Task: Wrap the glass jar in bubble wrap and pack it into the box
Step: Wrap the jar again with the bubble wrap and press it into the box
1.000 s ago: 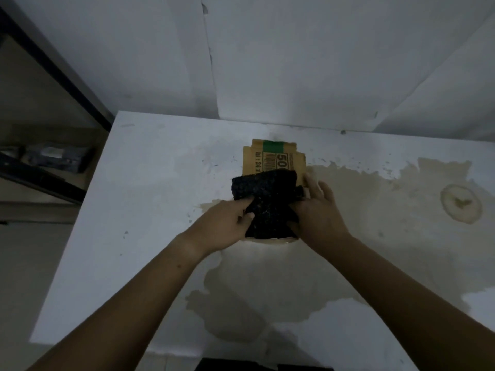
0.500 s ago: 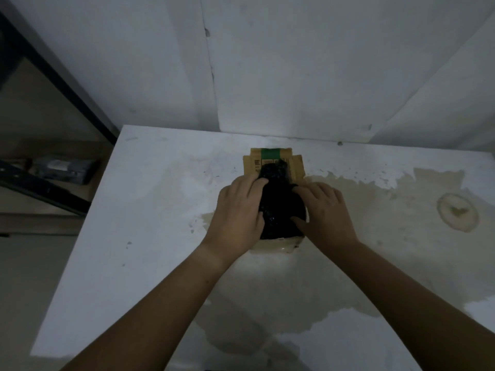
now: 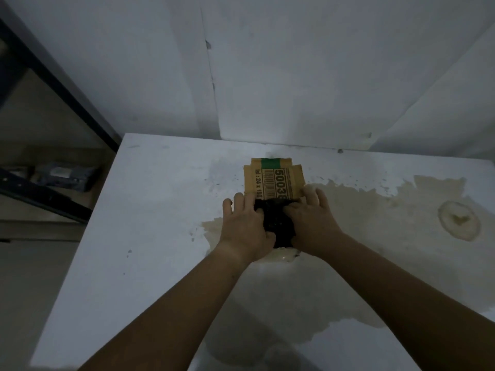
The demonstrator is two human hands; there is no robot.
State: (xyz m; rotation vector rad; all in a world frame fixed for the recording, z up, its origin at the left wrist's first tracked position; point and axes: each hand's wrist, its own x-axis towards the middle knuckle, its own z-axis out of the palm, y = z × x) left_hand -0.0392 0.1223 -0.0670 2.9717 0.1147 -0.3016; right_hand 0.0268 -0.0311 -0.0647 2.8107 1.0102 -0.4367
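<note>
Both hands press on a dark bundle [image 3: 278, 226] near the middle of the desk [image 3: 160, 210]. It looks like the jar already covered in black bubble wrap, though no glass shows, so that is a judgement. The left hand [image 3: 245, 231] lies at the bundle's 9 o'clock side, fingers curled over its top edge and closed around it. The right hand [image 3: 313, 226] holds the 3 o'clock side the same way, fingers bent onto the wrap.

The cardboard box [image 3: 273, 180] sits at the bundle's 12 o'clock, its printed flap with a green strip standing open behind the hands. The bundle appears to sit low in the box's mouth, but the hands hide the rim, so I cannot tell how deep it has gone.

The wrapping seems done and the packing is in hand. What is left, as far as can be judged, is to push the bundle fully down, let go and fold the flap shut. The desk has large tan stains [image 3: 388, 223] at 3 o'clock, well apart from the work.
</note>
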